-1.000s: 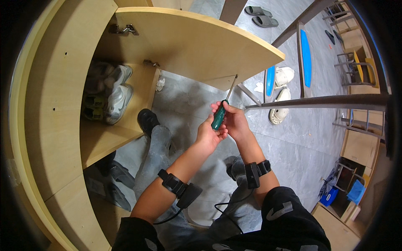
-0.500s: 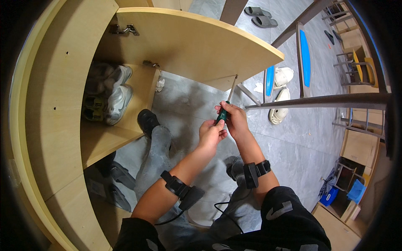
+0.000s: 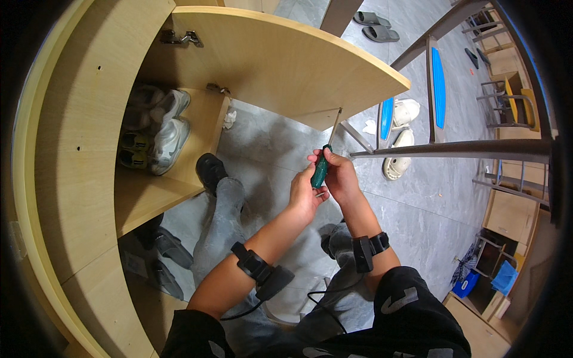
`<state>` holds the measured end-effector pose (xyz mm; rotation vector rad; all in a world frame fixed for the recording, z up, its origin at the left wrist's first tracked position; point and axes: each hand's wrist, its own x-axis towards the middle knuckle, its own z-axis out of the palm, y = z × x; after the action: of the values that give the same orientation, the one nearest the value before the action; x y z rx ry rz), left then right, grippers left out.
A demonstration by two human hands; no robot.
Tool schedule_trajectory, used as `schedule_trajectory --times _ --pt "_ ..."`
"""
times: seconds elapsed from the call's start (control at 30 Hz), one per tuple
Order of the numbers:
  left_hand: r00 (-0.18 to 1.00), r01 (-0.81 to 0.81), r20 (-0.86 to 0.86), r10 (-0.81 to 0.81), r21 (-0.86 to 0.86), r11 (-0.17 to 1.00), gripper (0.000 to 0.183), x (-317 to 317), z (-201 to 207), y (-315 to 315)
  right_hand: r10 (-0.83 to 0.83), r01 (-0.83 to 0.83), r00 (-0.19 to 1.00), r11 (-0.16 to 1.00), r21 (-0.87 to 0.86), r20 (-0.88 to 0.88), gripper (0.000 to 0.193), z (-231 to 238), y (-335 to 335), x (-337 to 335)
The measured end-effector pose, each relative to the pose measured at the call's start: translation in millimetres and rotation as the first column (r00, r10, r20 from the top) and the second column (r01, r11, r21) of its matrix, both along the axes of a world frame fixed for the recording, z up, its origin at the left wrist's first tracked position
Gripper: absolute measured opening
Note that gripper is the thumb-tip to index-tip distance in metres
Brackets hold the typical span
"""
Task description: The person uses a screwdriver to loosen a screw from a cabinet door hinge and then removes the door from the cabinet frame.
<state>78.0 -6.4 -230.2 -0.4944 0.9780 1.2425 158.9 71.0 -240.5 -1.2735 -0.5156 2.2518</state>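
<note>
The right hand (image 3: 341, 178) is wrapped around the green handle of a screwdriver (image 3: 321, 169), fingers curled over it from the right and closed tight. The tool stands tilted, its thin metal shaft running up and slightly right toward the lower edge of the open wooden cabinet door (image 3: 280, 56); whether the tip touches the door cannot be told. The left hand (image 3: 303, 197) sits just beside and below, fingers bent inward with the tips meeting at the bottom end of the handle (something small and pale seems to be pinched there, too tiny to identify). Both wrists carry black strapped bands (image 3: 365, 250), and a dark cable hangs from the one on the left forearm.

Below the hands are the person's grey trouser legs (image 3: 224, 221) and a black shoe (image 3: 210, 172) planted on the grey tiled floor (image 3: 430, 215). To the left stands the light wooden cabinet (image 3: 77, 155), its inner shelf holding pairs of pale sneakers (image 3: 164, 128); a metal hinge (image 3: 179, 38) is fixed at the upper inside corner. To the right, near the door's edge, a metal frame with blue panels (image 3: 439, 74) rises, and white clogs (image 3: 401, 158) lie on the floor beside it. Grey slippers (image 3: 373, 25) rest further off at the top.
</note>
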Motion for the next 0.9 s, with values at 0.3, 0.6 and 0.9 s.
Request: schedule_trajectory --times 0.3,0.6,0.9 --pt "0.97 0.102 -0.22 -0.101 -0.005 0.995 0.039 5 6 -4 -0.081 0.078 0.991 0.996 0.033 0.104 0.019 -7 -1 -1" --pt "0.998 -0.002 -0.061 0.003 0.013 1.0 0.02 5 1 -2 0.012 -0.013 0.998 1.0 0.018 0.069 0.033 4 6 5" --pt "0.986 0.034 0.162 -0.047 0.081 0.996 0.021 -7 -21 -2 0.028 -0.028 1.0 0.999 -0.026 -0.005 0.028 -7 3 3"
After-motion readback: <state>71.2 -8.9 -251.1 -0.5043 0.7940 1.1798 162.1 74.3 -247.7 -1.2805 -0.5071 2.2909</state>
